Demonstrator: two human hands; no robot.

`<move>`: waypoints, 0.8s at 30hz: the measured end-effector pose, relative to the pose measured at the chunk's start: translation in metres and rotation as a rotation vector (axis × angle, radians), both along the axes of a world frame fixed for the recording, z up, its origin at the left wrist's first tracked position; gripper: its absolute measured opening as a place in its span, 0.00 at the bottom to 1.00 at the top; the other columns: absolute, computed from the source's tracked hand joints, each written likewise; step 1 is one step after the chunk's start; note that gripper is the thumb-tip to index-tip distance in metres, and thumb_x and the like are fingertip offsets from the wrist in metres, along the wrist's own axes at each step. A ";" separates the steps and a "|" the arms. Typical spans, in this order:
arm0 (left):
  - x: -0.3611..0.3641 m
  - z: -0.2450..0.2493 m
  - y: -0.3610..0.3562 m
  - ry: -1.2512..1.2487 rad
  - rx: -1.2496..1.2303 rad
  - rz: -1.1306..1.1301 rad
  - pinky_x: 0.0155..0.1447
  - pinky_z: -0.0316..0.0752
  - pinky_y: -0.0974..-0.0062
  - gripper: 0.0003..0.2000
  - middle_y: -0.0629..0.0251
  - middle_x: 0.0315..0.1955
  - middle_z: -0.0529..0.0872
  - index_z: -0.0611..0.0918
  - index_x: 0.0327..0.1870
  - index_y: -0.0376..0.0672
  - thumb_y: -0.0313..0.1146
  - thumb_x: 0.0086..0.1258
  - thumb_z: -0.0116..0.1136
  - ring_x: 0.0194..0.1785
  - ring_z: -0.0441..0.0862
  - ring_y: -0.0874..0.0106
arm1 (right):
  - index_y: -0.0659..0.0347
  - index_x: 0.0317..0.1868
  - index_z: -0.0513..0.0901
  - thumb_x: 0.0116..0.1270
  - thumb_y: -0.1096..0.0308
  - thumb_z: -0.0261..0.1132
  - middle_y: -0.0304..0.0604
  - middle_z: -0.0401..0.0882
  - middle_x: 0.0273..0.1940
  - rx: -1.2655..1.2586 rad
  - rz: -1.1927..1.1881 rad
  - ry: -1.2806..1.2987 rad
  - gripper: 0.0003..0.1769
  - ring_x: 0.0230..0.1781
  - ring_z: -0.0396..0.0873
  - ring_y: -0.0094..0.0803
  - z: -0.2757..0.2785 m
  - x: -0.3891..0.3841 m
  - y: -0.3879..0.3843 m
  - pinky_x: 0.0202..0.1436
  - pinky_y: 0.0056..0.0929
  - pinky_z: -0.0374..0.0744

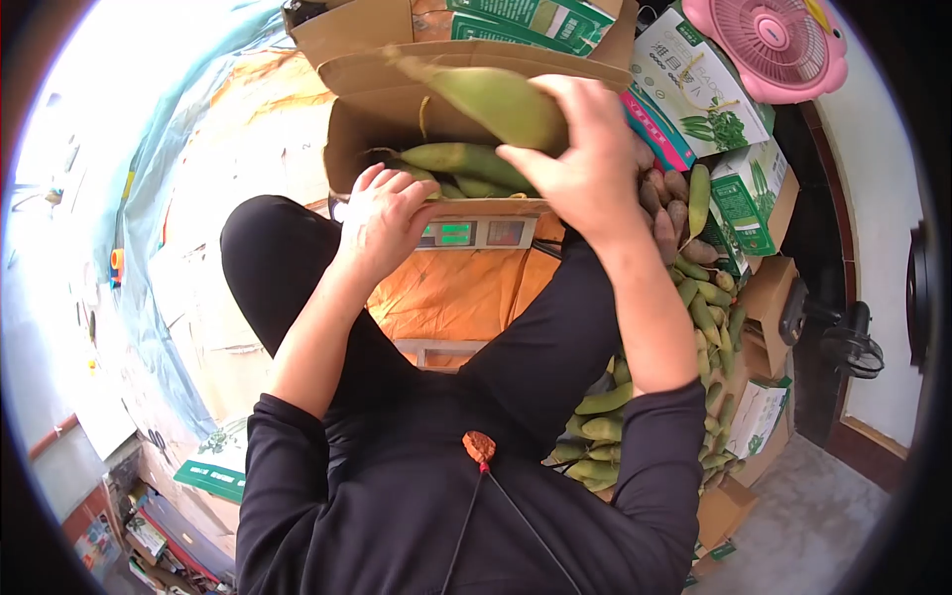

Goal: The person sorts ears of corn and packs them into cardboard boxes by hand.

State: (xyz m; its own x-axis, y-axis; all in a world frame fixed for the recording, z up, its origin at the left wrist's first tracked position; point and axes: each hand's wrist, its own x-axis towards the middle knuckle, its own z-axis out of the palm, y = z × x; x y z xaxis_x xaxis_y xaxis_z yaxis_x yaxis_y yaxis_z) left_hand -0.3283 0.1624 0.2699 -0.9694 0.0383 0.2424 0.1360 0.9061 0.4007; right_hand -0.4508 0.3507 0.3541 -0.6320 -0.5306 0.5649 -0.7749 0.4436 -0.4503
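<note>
Orange sheeting (446, 297) below, pink fan (769, 42) near wall (878, 119).
Our right hand (585, 164) wraps fingers round a radish (491, 102); left hand (385, 220) curls fingers over a carton (496, 206).

One left hand (385, 220) and one right hand (587, 164) are shown. One radish (506, 104) is held; at least three boxed radishes (461, 161) can be counted inside one box (347, 144). One scale (482, 234), one pink fan (773, 40) and one pendant (480, 447) are seen. Piled radishes (603, 428) and brown roots (666, 233) cannot be counted exactly.
</note>
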 end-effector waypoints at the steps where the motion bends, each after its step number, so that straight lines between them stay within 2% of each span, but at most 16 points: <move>1: 0.001 0.004 -0.001 0.070 0.044 -0.008 0.56 0.69 0.60 0.10 0.62 0.33 0.82 0.82 0.40 0.41 0.31 0.58 0.62 0.43 0.79 0.61 | 0.54 0.46 0.76 0.41 0.68 0.76 0.42 0.76 0.42 0.036 0.012 -0.019 0.28 0.47 0.73 0.43 -0.011 0.002 -0.015 0.49 0.38 0.76; 4: 0.005 0.023 -0.004 0.222 0.159 0.005 0.48 0.72 0.66 0.06 0.63 0.30 0.84 0.83 0.35 0.40 0.26 0.57 0.63 0.38 0.81 0.62 | 0.54 0.46 0.75 0.41 0.67 0.75 0.44 0.75 0.42 0.199 0.025 -0.079 0.28 0.47 0.74 0.44 -0.043 0.005 -0.049 0.48 0.40 0.77; 5: 0.005 0.027 -0.007 0.248 0.165 0.021 0.48 0.72 0.66 0.06 0.64 0.29 0.83 0.83 0.35 0.41 0.28 0.57 0.63 0.38 0.80 0.63 | 0.54 0.45 0.74 0.43 0.66 0.74 0.43 0.75 0.43 0.299 0.001 -0.157 0.27 0.48 0.73 0.45 -0.049 0.009 -0.057 0.50 0.41 0.77; 8: 0.010 0.043 -0.014 0.282 0.238 0.104 0.47 0.73 0.66 0.05 0.65 0.28 0.83 0.83 0.35 0.42 0.30 0.58 0.63 0.37 0.81 0.64 | 0.53 0.50 0.74 0.44 0.58 0.76 0.46 0.75 0.45 0.593 -0.037 -0.172 0.31 0.50 0.74 0.47 -0.077 0.007 -0.071 0.50 0.41 0.77; 10: 0.016 0.052 -0.025 0.277 0.240 0.166 0.47 0.73 0.67 0.05 0.65 0.30 0.84 0.84 0.35 0.42 0.29 0.59 0.63 0.37 0.81 0.64 | 0.53 0.53 0.75 0.47 0.54 0.75 0.47 0.76 0.46 0.563 -0.100 -0.197 0.33 0.50 0.75 0.46 -0.070 0.005 -0.065 0.50 0.41 0.77; 11: 0.020 0.057 -0.030 0.272 0.254 0.202 0.45 0.75 0.71 0.06 0.65 0.31 0.85 0.84 0.37 0.42 0.29 0.60 0.63 0.37 0.82 0.66 | 0.53 0.52 0.76 0.47 0.50 0.75 0.45 0.76 0.46 0.457 -0.100 -0.197 0.32 0.50 0.75 0.44 -0.077 -0.005 -0.057 0.48 0.45 0.76; 12: 0.025 0.065 -0.033 0.207 0.306 0.247 0.44 0.76 0.77 0.07 0.63 0.34 0.86 0.84 0.40 0.37 0.22 0.61 0.61 0.39 0.83 0.72 | 0.53 0.52 0.77 0.49 0.50 0.73 0.45 0.78 0.46 0.398 -0.128 -0.207 0.31 0.49 0.77 0.41 -0.072 -0.012 -0.046 0.49 0.44 0.76; 15: 0.035 0.067 -0.048 0.194 0.394 0.360 0.48 0.73 0.81 0.07 0.65 0.35 0.85 0.84 0.41 0.37 0.23 0.64 0.60 0.41 0.82 0.76 | 0.57 0.47 0.80 0.53 0.55 0.72 0.46 0.83 0.39 0.152 -0.227 -0.243 0.24 0.39 0.82 0.39 -0.061 -0.034 -0.004 0.43 0.36 0.79; 18: 0.043 0.064 -0.060 0.210 0.339 0.477 0.49 0.73 0.80 0.06 0.65 0.36 0.86 0.84 0.41 0.37 0.25 0.64 0.61 0.42 0.81 0.77 | 0.62 0.45 0.82 0.57 0.61 0.70 0.46 0.85 0.36 -0.089 -0.326 -0.316 0.18 0.32 0.84 0.34 -0.059 -0.056 0.045 0.38 0.29 0.80; 21: 0.049 0.064 -0.070 0.183 0.367 0.546 0.51 0.72 0.80 0.07 0.65 0.37 0.87 0.85 0.42 0.38 0.27 0.65 0.61 0.44 0.81 0.78 | 0.67 0.44 0.82 0.60 0.65 0.68 0.45 0.85 0.37 -0.338 -0.388 -0.465 0.16 0.36 0.83 0.28 -0.079 -0.072 0.086 0.43 0.26 0.79; 24: 0.050 0.063 -0.078 0.184 0.349 0.575 0.51 0.73 0.80 0.08 0.66 0.37 0.87 0.85 0.43 0.41 0.30 0.65 0.62 0.44 0.82 0.77 | 0.67 0.43 0.82 0.60 0.66 0.68 0.45 0.85 0.36 -0.261 -0.462 -0.490 0.14 0.37 0.83 0.28 -0.095 -0.075 0.103 0.44 0.26 0.78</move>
